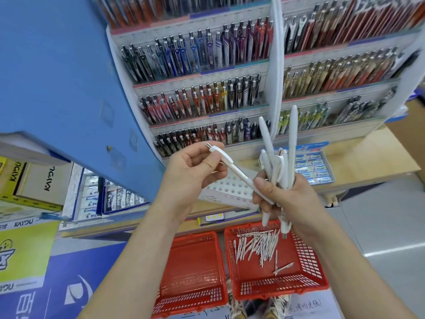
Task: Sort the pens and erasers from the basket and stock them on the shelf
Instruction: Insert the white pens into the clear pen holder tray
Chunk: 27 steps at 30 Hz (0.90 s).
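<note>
Right now my left hand (193, 166) pinches one white click pen (232, 168) near its clip, tip under my right thumb. My right hand (282, 199) grips a splayed bundle of white pens (279, 166). Fanned so loosely, one could slip out and miss the near right red basket (319, 261).

Pinches one white pen (241, 176) in the left hand (190, 169), fingers curled. Grips a pen bundle (282, 166) in the right hand (287, 199), just beside.
</note>
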### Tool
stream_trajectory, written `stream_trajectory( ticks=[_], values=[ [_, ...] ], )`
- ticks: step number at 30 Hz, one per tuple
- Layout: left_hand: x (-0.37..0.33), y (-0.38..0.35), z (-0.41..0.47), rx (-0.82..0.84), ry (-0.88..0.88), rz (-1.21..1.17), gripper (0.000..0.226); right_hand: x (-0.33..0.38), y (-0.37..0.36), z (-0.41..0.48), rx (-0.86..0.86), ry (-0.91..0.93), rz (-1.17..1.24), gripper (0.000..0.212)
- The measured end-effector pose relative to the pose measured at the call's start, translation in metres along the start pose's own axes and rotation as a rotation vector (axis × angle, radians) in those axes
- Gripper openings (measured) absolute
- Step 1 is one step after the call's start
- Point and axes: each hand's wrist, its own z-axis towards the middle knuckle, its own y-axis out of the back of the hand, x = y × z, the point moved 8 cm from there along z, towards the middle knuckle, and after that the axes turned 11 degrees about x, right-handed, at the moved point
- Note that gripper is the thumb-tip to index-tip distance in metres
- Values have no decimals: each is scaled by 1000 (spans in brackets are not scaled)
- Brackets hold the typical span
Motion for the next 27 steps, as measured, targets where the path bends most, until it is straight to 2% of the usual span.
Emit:
stream_trajectory(
  ticks=[3,6,9,11,15,19,21,27],
  values=[
    [0,3,-4,43,48,92,21,3,3,1,-96,53,-181,21],
    [-6,13,-8,-40,27,149,18,-3,6,2,-158,56,-255,34],
    [-14,27,-12,-167,-27,174,9,-7,1,5,-167,55,-277,22],
    [-25,39,-14,-259,-86,209,7,-11,6,6,-242,49,-276,16],
    [-41,61,-13,-399,-185,516,14,-31,23,6,-339,-23,-154,11],
    [-31,63,-1,-401,-153,873,15,-43,23,3,-290,-88,-37,9],
    [-22,63,4,-387,-117,944,7,-45,22,2,-284,-104,-22,11],
    [-2,58,14,-357,-80,1041,9,-47,24,0,-280,-122,-81,21]
  ],
)
